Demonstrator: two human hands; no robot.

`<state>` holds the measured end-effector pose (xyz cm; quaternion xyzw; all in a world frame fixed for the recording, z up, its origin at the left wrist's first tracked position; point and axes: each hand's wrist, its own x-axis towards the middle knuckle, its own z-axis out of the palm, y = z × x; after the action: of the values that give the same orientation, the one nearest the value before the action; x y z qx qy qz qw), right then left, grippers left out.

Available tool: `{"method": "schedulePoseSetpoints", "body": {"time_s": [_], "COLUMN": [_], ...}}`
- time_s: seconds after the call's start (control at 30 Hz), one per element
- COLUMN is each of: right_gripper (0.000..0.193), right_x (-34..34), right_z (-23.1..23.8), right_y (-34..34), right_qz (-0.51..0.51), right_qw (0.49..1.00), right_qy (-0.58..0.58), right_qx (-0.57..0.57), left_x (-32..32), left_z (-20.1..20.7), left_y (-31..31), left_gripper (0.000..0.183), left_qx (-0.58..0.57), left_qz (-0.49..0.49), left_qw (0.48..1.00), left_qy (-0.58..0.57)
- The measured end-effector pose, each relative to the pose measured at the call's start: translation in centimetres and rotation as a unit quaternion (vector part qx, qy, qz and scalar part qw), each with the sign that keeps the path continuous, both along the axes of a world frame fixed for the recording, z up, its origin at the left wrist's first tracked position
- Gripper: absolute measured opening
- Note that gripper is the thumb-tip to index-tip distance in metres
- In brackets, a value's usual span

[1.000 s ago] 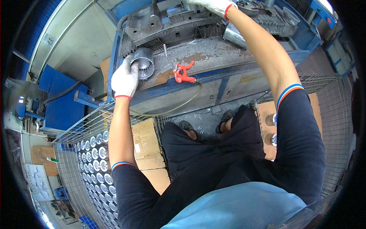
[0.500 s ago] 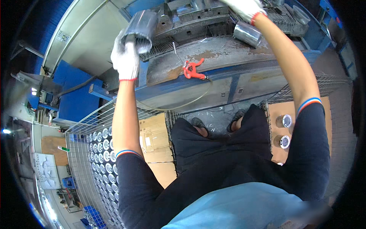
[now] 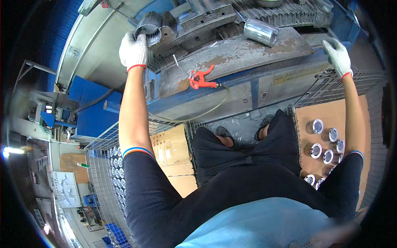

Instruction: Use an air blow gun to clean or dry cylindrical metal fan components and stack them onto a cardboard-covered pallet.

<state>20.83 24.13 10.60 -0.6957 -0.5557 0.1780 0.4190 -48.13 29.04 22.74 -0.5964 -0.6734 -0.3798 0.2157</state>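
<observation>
My left hand (image 3: 134, 50), in a white knit glove with a red cuff, grips a shiny metal cylinder (image 3: 149, 25) at the upper left. Some of its fingers reach into the cylinder's near, ribbed end. My right hand (image 3: 338, 57), gloved alike, hovers by the right corner of the workbench. Its fingers are stretched out, and I see nothing in them. A second metal cylinder (image 3: 260, 32) lies on its side on the worn bench plate (image 3: 231, 58). Closer to me rests a red air blow gun (image 3: 202, 77) with a thin nozzle and a hose.
Behind the bench plate stands a machine with grey bellows (image 3: 285, 16). At my right, a wire basket holds several finned cylinders (image 3: 316, 150) on cardboard (image 3: 326, 110). Rows of similar cylinders (image 3: 117, 172) stand in the left wire cage (image 3: 97, 182). Cardboard (image 3: 171, 153) also lies beside my left leg.
My right hand has swung from the machine, above the lying cylinder, to the right bench corner. My left hand still holds its cylinder. The view has shifted, showing more of the right basket.
</observation>
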Motion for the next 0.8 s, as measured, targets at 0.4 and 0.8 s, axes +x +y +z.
{"method": "schedulePoseSetpoints", "body": {"time_s": [0.4, 0.8], "right_gripper": [0.039, 0.045], "right_x": [-1.7, 1.0], "right_z": [-0.2, -2.0], "right_y": [-0.2, 1.2], "right_qz": [0.027, 0.027], "right_qw": [0.999, 0.998], "right_qy": [0.019, 0.052], "right_qx": [0.015, -0.008], "left_x": [-0.6, -3.2], "left_z": [3.1, 4.8], "left_y": [1.5, -1.0], "left_gripper": [0.037, 0.074], "left_qx": [-0.025, -0.158], "left_qz": [0.042, -0.132], "left_qw": [0.970, 0.978], "left_qy": [0.237, 0.030]}}
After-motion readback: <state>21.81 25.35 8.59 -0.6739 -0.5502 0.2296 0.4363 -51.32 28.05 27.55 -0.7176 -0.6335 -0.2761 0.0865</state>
